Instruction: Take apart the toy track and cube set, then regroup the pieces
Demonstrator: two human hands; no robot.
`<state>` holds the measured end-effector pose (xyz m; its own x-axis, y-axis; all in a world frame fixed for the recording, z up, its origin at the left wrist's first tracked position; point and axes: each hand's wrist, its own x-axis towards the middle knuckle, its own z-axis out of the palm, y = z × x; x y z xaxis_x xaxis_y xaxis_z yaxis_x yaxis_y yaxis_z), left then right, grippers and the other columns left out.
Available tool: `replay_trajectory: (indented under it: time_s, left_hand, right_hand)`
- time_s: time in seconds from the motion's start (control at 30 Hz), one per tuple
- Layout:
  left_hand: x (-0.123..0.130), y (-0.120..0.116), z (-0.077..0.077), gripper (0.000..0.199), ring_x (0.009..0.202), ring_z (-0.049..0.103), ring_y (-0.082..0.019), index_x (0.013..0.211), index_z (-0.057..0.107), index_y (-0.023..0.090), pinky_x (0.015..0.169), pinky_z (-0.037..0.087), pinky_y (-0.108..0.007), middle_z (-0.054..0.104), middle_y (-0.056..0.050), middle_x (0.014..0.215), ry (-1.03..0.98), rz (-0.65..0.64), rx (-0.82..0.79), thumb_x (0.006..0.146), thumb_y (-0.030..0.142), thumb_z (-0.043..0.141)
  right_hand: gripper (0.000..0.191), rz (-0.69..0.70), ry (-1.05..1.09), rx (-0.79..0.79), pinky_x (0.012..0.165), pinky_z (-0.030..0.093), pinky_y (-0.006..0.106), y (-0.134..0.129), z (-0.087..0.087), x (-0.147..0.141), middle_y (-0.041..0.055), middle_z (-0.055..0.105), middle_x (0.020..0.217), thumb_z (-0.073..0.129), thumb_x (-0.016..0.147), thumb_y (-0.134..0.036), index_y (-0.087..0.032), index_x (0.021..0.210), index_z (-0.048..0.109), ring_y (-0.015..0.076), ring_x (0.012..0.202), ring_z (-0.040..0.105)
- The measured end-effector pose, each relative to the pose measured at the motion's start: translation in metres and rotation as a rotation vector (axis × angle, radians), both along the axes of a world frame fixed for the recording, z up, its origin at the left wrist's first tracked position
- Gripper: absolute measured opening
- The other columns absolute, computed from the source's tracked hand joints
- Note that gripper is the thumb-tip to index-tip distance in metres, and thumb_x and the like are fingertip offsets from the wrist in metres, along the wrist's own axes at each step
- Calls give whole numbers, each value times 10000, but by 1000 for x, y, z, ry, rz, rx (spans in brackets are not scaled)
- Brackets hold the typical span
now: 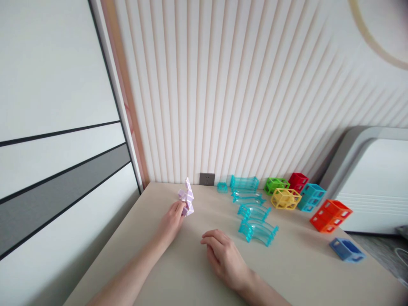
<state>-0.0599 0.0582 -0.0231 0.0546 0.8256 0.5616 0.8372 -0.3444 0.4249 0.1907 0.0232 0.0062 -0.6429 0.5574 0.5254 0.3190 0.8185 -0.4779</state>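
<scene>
My left hand [174, 217] is closed on a small pale purple and white striped object [188, 199] with a pointed top. It looks like a crumpled or folded piece of paper or cloth; its exact kind I cannot make out. It is held upright over the back left part of the table [153, 272]. Lower and to the right, my right hand [225, 257] rests on the tabletop with loosely bent fingers and nothing visible in it. Nearest to that hand, on its right, lies a curved clear teal plastic track piece [259, 231].
Several more teal track pieces [245, 183] line up toward the wall. On the right stand plastic frame blocks: green [276, 185], yellow [286, 199], red [298, 182], teal [311, 197], orange-red [330, 216] and blue [347, 249]. A dark wall socket [207, 179] sits behind the table.
</scene>
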Motion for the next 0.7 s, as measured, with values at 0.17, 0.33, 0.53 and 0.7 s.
replay_trajectory:
  time_s: [0.17, 0.33, 0.53, 0.7]
  left_hand:
    - [12, -21, 9, 177, 1005, 710, -244, 1148, 511, 220, 873, 570, -363, 697, -101, 1089, -347, -4, -7, 979, 267, 494]
    - [43, -46, 23, 382, 1187, 656, -286, 1179, 491, 222, 950, 532, -370, 676, -143, 1242, -908, -145, -157, 943, 502, 602]
    - [55, -59, 26, 392, 1102, 663, -271, 1164, 550, 205, 897, 519, -352, 681, -130, 1237, -981, -318, -294, 944, 525, 606]
    - [51, -54, 17, 360, 986, 677, -238, 1122, 586, 202, 817, 526, -327, 703, -112, 1180, -1053, -350, -312, 945, 515, 607]
  right_hand:
    - [254, -143, 129, -145, 818, 584, 323, 4, 3, 6, 86, 734, 1018, 447, 1012, -201, -233, 1120, 675, 221, 926, 712]
    - [397, -288, 261, -407, 585, 580, 285, 7, -1, 0, 96, 744, 932, 479, 1021, -450, -178, 1252, 653, 200, 713, 695]
    - [655, -280, 436, -545, 694, 612, 327, 14, -3, 6, 111, 705, 1080, 528, 986, -535, -173, 1518, 408, 191, 786, 706]
    - [578, -318, 404, -477, 704, 603, 313, 14, -1, 7, 98, 718, 1055, 598, 958, -464, -165, 1443, 504, 191, 796, 688]
